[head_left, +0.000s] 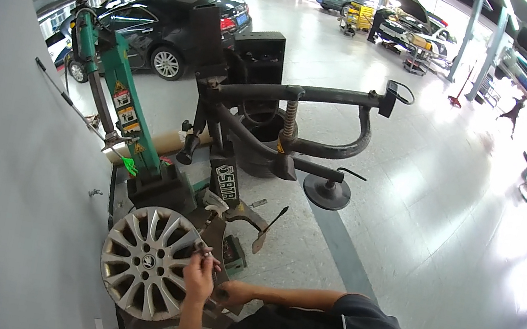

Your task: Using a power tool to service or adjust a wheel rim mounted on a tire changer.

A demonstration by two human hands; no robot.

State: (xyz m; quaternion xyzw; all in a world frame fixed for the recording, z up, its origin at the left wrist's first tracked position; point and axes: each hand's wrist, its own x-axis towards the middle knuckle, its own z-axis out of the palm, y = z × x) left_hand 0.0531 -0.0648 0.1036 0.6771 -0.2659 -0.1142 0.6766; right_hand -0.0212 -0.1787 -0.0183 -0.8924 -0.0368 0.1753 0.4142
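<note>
A silver multi-spoke wheel rim (148,260), with no tyre on it, lies face up at the lower left. My left hand (200,277) is raised at the rim's right edge, its fingers pinched around something small that I cannot make out. Just to its right, my right hand (236,294) is closed low beside the rim, and whatever it may grip is hidden. Behind the rim stands a tyre changer with a green column (125,101) and a black curved arm assembly (322,150). A metal lever with a flat blade (261,240) sticks out beyond my hands.
A white wall (12,191) closes off the left side. A black round disc (327,193) hangs from the machine's arm above the pale tiled floor (418,248). A dark car (168,28) is parked behind the machine; several more cars and a yellow tool trolley (360,17) stand farther back.
</note>
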